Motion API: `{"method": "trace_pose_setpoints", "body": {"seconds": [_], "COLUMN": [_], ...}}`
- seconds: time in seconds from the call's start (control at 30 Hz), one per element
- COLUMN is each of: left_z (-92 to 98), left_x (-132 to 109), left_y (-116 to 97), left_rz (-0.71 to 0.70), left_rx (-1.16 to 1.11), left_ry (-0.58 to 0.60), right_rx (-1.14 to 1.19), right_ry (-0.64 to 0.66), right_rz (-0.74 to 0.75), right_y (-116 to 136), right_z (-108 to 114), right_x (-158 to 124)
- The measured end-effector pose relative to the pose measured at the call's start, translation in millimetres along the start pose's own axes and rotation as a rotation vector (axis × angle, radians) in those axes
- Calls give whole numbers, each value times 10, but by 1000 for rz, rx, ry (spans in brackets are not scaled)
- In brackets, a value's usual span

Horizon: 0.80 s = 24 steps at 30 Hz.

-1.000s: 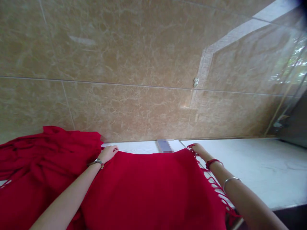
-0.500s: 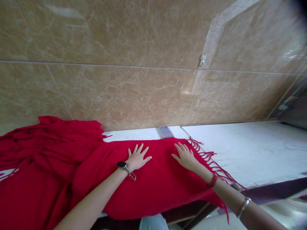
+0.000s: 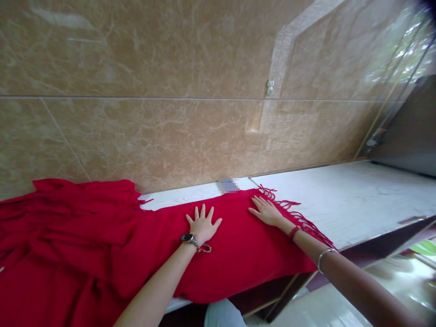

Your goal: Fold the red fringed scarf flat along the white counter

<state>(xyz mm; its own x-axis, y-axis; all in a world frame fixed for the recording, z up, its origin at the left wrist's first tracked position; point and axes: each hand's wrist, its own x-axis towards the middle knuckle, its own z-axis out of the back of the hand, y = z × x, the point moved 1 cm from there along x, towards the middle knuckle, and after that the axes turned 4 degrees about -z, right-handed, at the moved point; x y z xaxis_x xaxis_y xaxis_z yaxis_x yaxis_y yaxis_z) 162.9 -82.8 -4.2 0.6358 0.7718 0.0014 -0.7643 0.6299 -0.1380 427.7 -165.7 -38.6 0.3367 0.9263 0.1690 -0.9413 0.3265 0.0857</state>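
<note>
A red fringed scarf (image 3: 235,245) lies spread over a white tabletop, its tassels along the right end. My left hand (image 3: 203,225) rests flat on the middle of the spread part, fingers wide apart. Nearer the fringe, my right hand (image 3: 267,211) is laid flat with its fingers stretched out and slightly parted. Neither hand grasps the cloth. To the left, the rest of the scarf sits bunched in loose folds against the wall.
The white tabletop (image 3: 327,190) runs on to the right along a brown marbled tile wall (image 3: 177,141). A small blurred flat item (image 3: 228,185) lies by the wall behind the scarf. A dark grey panel (image 3: 408,131) stands at the far right. My knee (image 3: 225,314) shows below the table edge.
The view has turned somewhat to the right. My left hand has shifted a little to the right over the scarf, while my right hand stays near the fringe. Both remain flat.
</note>
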Motion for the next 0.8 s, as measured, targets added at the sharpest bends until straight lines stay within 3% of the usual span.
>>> {"method": "trace_pose_setpoints", "body": {"seconds": [0.23,0.53,0.8], "left_z": [-31,26,-7], "left_x": [225,256,358], "left_y": [-10,97,136], "left_rz": [25,-36,-47], "left_rx": [8,-7,31], "left_ry": [-54,34,-34], "right_rx": [59,69,59], "right_ry": [-37,-67,-72], "right_rz": [-21,-22,-14], "right_y": [-99,-133,-167], "right_z": [-34,-63,-96], "right_x": [232,385,484]}}
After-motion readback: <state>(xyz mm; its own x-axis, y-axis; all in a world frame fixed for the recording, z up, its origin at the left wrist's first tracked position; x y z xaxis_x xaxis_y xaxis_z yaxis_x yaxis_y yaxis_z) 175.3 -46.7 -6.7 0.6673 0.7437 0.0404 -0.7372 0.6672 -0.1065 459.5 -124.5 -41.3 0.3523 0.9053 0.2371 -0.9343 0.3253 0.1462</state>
